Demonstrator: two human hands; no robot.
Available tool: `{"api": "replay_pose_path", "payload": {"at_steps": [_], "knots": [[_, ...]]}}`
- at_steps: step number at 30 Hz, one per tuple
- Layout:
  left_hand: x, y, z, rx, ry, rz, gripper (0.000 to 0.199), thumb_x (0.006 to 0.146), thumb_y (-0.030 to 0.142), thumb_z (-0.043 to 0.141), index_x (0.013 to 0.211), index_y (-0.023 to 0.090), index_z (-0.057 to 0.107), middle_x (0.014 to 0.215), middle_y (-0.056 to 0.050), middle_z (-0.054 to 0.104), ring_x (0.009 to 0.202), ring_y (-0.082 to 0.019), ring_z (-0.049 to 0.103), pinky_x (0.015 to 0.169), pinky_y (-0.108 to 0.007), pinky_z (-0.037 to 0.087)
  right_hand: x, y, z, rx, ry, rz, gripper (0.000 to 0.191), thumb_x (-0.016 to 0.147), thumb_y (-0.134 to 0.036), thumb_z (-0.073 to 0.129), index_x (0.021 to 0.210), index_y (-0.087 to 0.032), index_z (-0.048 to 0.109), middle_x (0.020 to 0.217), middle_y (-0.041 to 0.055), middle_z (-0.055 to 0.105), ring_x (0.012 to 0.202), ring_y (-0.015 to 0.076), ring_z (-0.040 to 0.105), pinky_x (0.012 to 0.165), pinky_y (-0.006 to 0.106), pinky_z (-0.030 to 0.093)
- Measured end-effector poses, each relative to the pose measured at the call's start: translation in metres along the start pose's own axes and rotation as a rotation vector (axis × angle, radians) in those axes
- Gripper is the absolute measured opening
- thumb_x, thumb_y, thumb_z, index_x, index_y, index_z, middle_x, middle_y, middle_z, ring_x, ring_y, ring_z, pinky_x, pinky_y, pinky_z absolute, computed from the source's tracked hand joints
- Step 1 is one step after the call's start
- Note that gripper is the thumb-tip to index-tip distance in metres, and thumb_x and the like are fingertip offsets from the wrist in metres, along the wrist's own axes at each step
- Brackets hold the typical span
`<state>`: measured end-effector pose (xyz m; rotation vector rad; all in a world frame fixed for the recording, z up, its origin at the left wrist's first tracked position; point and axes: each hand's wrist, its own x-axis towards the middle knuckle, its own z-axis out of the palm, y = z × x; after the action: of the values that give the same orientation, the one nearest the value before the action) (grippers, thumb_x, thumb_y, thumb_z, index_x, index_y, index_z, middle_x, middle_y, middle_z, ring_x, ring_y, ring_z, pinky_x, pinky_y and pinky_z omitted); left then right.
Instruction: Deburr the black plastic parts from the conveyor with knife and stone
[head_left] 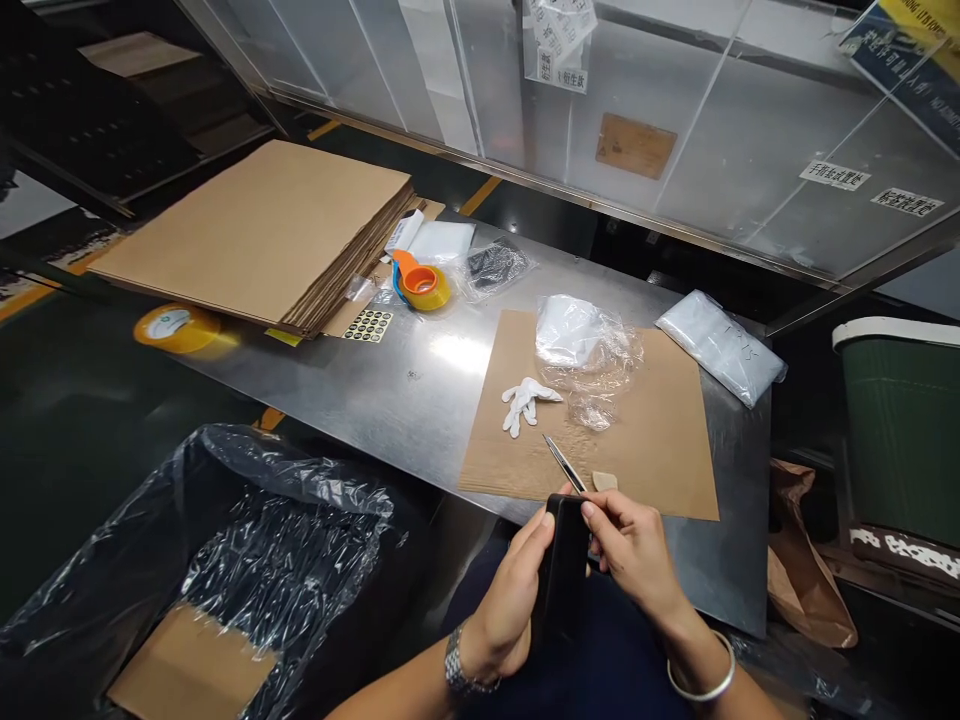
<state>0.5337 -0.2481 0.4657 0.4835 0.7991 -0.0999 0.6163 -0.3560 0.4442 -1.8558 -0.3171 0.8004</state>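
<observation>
We hold a black device (pixel 568 565) at the near edge of the metal table (pixel 375 400), in front of our lap, with our left hand (pixel 504 605) wrapped around its left side and the thumb near its far end. Our right hand (pixel 637 550) has its fingers drawn narrow at the device's far right corner; we cannot tell whether they also grip the slim tweezers (pixel 564 463) that point far and left from there. Beyond the hands we see a cardboard sheet (pixel 667 430) bearing a small beige piece (pixel 604 481), a white glove (pixel 525 403) and, farther off, crumpled clear plastic (pixel 619 360). To the right of the sheet lies a wrapped white pack (pixel 720 345). Far left we have a cardboard stack (pixel 270 220), with an orange tape dispenser (pixel 409 268) just right of it, and near left a bin liner (pixel 285 545) holding a cardboard piece (pixel 195 665).
</observation>
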Motion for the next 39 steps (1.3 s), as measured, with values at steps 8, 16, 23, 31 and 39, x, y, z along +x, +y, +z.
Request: {"api": "replay_pose_path", "payload": {"at_steps": [8, 16, 23, 31, 39], "knots": [[-0.002, 0.006, -0.002, -0.079, -0.059, -0.092, 0.039, 0.083, 0.038, 0.05, 0.117, 0.02, 0.055, 0.08, -0.005, 0.065, 0.06, -0.012, 0.057, 0.057, -0.024, 0.045, 0.001, 0.004, -0.001, 0.227, -0.062, 0.031, 0.029, 0.083, -0.044, 0.051, 0.09, -0.017, 0.059, 0.066, -0.0005, 0.056, 0.051, 0.0085, 0.05, 0.04, 0.018, 0.037], [0.004, -0.002, -0.01, -0.108, -0.013, 0.008, 0.037, 0.083, 0.029, 0.051, 0.119, 0.021, 0.055, 0.114, -0.007, 0.061, 0.102, -0.021, 0.056, 0.085, -0.031, 0.044, 0.0, 0.001, 0.012, -0.038, 0.051, -0.104, 0.019, 0.085, -0.031, 0.048, 0.09, -0.019, 0.061, 0.073, 0.0013, 0.058, 0.064, 0.013, 0.053, 0.058, 0.024, 0.043], [0.014, 0.012, -0.013, -0.263, -0.013, -0.016, 0.043, 0.085, 0.033, 0.046, 0.126, 0.022, 0.047, 0.098, -0.006, 0.067, 0.083, -0.019, 0.063, 0.079, -0.033, 0.047, -0.017, 0.008, 0.02, 0.035, -0.242, -0.184, 0.076, 0.076, -0.013, 0.054, 0.14, -0.031, 0.016, 0.143, 0.0028, 0.023, 0.13, 0.0193, 0.024, 0.105, 0.035, 0.026], [0.02, 0.019, -0.021, -0.341, -0.121, -0.069, 0.038, 0.086, 0.04, 0.044, 0.113, 0.018, 0.057, 0.074, -0.004, 0.066, 0.059, -0.013, 0.06, 0.058, -0.023, 0.046, -0.017, 0.005, 0.016, 0.343, -0.374, -0.109, 0.064, 0.082, -0.028, 0.056, 0.138, -0.035, 0.025, 0.147, -0.0015, 0.016, 0.133, 0.0213, 0.017, 0.106, 0.037, 0.023], [0.023, 0.031, -0.024, -0.303, -0.175, -0.151, 0.044, 0.084, 0.047, 0.042, 0.092, 0.011, 0.066, 0.07, -0.007, 0.066, 0.059, -0.012, 0.06, 0.059, -0.023, 0.047, -0.002, 0.001, 0.013, 0.352, -0.293, 0.016, 0.044, 0.086, -0.036, 0.049, 0.129, -0.029, 0.043, 0.132, 0.0053, 0.043, 0.116, 0.0223, 0.044, 0.094, 0.037, 0.038]]}}
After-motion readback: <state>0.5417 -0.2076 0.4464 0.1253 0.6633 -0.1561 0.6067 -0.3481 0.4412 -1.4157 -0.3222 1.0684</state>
